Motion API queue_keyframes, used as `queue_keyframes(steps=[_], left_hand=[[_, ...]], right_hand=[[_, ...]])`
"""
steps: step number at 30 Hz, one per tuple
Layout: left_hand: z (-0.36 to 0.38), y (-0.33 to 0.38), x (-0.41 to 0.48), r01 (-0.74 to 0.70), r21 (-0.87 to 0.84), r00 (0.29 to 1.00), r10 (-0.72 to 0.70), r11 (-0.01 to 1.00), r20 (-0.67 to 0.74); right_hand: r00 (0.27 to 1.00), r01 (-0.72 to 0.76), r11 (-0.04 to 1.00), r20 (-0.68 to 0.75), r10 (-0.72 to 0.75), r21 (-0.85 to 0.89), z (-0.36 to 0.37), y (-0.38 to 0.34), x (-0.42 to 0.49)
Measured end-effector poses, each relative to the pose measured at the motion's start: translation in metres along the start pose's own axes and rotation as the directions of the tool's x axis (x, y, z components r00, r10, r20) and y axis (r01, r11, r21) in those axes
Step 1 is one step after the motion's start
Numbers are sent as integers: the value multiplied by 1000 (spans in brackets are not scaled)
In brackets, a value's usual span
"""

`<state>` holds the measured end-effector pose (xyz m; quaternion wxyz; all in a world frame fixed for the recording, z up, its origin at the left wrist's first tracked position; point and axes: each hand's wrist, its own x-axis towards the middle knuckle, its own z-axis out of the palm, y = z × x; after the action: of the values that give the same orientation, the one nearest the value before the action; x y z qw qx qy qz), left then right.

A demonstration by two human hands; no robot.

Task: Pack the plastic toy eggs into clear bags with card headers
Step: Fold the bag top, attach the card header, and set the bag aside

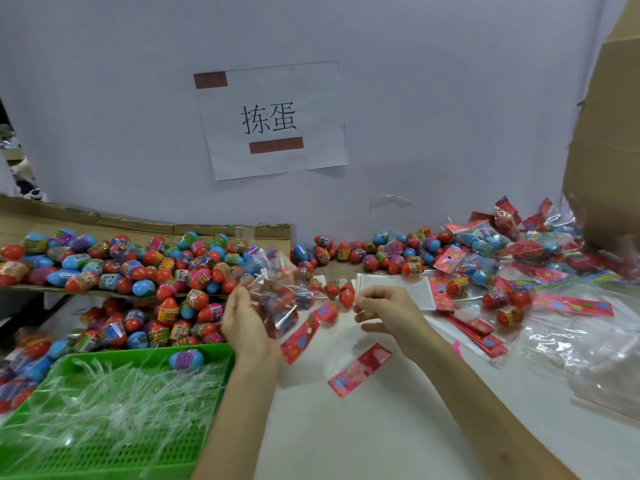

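bag (pixel 277 299) cupped by left hand (pixel 247 320) | right hand (pixel 384 306) pinched shut, maybe on film, can't tell | eggs could've been spilled, mouth unsealed

Your left hand (pixel 247 327) cups a clear bag (pixel 277 292) with eggs inside, blurred. Your right hand (pixel 384 308) pinches something thin just beside it; you cannot tell what. Two pink header cards (pixel 360 370) lie on the white bench (pixel 346 438) between your forearms. A green tray (pixel 114 410) sits at the bench's left edge.
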<state>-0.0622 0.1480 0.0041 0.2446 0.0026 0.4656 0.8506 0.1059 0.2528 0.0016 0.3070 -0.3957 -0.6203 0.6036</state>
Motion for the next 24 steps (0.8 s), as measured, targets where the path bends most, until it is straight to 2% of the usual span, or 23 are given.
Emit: queue_keyframes(steps=[3,5,7,11,16,21,24], left_hand=[[-5,3,5,-32,36,999,32,999,-4],[-3,-4,2,-55,63,998,52,997,42],[1,-9,-3,-68,80,995,61,994,85],[3,-12,-7,-129,155,985,108,980,135],[4,-9,-8,-63,72,988,52,995,145],[5,-10,-11,-65,129,985,42,990,169],[5,-8,-14,-63,162,977,27,985,214]], right_hand=[[999,31,999,-15,-31,-17,-10,0,3],[996,-10,1000,90,11,-4,-8,-2,0],[979,-31,995,196,48,-90,2,-4,-4],[955,116,963,295,-41,-245,13,-3,-10],[939,110,980,340,-49,-164,2,-6,-8],[938,133,955,344,-36,-264,-4,-5,-6],[962,221,962,196,-188,-159,-5,-5,-2]])
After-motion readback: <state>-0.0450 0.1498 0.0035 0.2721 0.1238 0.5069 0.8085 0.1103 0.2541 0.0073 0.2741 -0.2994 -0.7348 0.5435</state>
